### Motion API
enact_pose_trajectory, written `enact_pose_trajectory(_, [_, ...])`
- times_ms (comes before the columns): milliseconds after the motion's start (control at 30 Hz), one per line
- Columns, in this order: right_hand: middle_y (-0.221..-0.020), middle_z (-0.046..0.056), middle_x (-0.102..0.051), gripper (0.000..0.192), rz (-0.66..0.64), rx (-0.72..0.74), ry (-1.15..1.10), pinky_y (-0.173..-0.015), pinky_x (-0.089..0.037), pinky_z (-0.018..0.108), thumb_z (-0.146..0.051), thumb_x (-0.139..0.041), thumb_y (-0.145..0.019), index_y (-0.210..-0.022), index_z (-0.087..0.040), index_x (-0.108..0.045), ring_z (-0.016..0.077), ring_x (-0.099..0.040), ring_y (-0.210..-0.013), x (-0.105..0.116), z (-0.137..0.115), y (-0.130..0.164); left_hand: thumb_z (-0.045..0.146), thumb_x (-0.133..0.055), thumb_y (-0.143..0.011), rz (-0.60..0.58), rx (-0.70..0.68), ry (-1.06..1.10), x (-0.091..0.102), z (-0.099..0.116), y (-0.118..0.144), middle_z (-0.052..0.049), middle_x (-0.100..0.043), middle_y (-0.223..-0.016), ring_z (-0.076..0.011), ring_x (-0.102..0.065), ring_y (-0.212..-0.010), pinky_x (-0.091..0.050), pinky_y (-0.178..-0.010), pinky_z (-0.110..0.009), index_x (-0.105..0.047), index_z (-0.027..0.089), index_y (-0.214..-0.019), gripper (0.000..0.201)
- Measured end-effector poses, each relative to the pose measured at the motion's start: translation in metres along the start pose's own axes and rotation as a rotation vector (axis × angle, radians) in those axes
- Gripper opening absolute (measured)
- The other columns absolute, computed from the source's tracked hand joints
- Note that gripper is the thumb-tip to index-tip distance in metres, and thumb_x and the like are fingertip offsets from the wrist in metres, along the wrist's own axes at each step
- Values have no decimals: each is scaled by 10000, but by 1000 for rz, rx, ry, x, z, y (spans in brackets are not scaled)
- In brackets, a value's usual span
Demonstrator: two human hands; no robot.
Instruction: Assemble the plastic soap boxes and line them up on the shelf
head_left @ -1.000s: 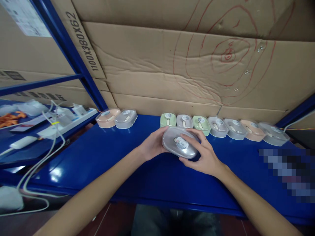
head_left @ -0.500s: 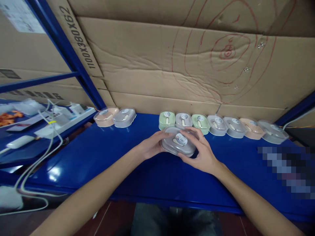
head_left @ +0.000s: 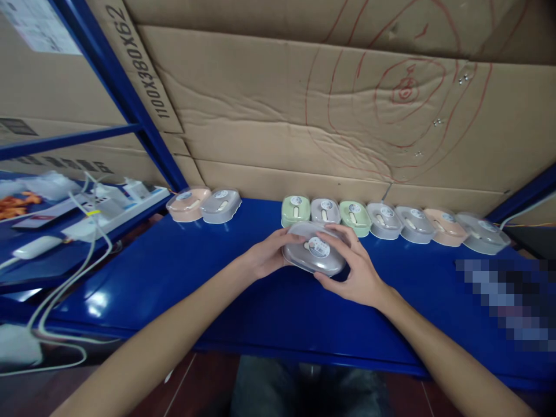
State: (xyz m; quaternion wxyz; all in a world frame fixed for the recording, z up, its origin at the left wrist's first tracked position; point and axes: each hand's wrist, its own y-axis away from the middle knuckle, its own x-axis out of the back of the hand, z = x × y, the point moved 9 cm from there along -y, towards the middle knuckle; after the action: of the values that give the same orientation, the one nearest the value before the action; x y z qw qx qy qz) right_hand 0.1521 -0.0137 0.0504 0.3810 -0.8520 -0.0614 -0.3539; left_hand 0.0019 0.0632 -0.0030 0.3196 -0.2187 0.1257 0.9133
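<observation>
Between my two hands is a grey plastic box with a clear lid (head_left: 299, 260), a round white label on its top. My left hand (head_left: 271, 253) grips its left side, the thumb over the lid. My right hand (head_left: 354, 266) is wrapped round the right side, fingers across the top and thumb at the near edge. The box is held above the blue shelf (head_left: 260, 313), slightly tilted. Just behind it stand a green box (head_left: 295, 212), a second grey box (head_left: 325, 212) and another green box (head_left: 356, 219), all of the same kind.
More boxes continue rightward, among them an orange one (head_left: 445, 227). At the back left sit an orange box (head_left: 187, 205) and a grey box (head_left: 220, 207). A power strip (head_left: 117, 214) with white cables lies left. Cardboard (head_left: 260, 87) walls the back; a pixelated patch covers the right.
The grey box tips slightly between my hands, its label shifting a little. Both hands keep their hold; the view has shifted very slightly.
</observation>
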Motion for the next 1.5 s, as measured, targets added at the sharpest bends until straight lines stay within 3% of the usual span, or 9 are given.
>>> enact_pose_trajectory(133, [-1636,132,-503,780,32,-107,-136,-1278,-435,659,-453,-808,-942,-1640,-363,-473,395,-497,-1542,0,9,-1,257,-930,-824,48,-16,-13,7,3,0,-126,-821,-1098,-258,-754,-930,-582,-800,-344,-821,173,-1177,380])
enact_pose_trajectory(267, [-1524,132,-651,659,136,-382,-490,-1166,-560,570,-557,-758,-985,-1552,-314,-527,344,-634,-1412,-1,42,1,237,-957,-780,73,-50,-20,9,8,1,-127,-811,-1129,-258,-752,-954,-591,-815,-342,-796,175,-1236,487])
enact_pose_trajectory(367, [-1345,110,-764,562,63,-543,-711,-1034,-640,497,-591,-800,-942,-1382,-285,-630,313,-737,-1242,-14,56,4,232,-961,-778,71,-85,-55,9,13,3,-104,-805,-1107,-246,-755,-945,-581,-802,-327,-772,191,-1284,541])
enact_pose_trajectory(467, [-1246,91,-800,559,21,-605,-819,-965,-660,456,-567,-867,-890,-1317,-273,-658,287,-774,-1135,-18,58,5,244,-970,-769,83,-101,-89,9,17,3,-84,-802,-1076,-226,-748,-913,-563,-778,-307,-779,197,-1263,531])
enact_pose_trajectory(767, [-1236,94,-788,621,39,-661,-908,-859,-661,390,-543,-913,-847,-1327,-264,-636,255,-775,-1053,-28,64,11,269,-987,-759,107,-109,-157,15,19,2,-84,-790,-1084,-219,-734,-930,-560,-781,-304,-785,201,-1249,534])
enact_pose_trajectory(1067, [-1411,110,-738,683,-18,-591,-930,-1140,-591,492,-490,-921,-831,-1400,-279,-608,301,-705,-1324,-25,60,6,204,-984,-746,22,-157,-182,5,25,6,-82,-783,-1115,-234,-740,-995,-565,-824,-317,-758,211,-1277,577])
enact_pose_trajectory(1500, [-1381,78,-702,648,95,-410,-840,-1080,-586,441,-429,-960,-824,-1354,-333,-600,279,-666,-1301,-14,53,1,177,-1019,-681,25,-274,-303,-2,34,7,-39,-745,-1168,-221,-691,-1092,-553,-903,-312,-711,222,-1257,654])
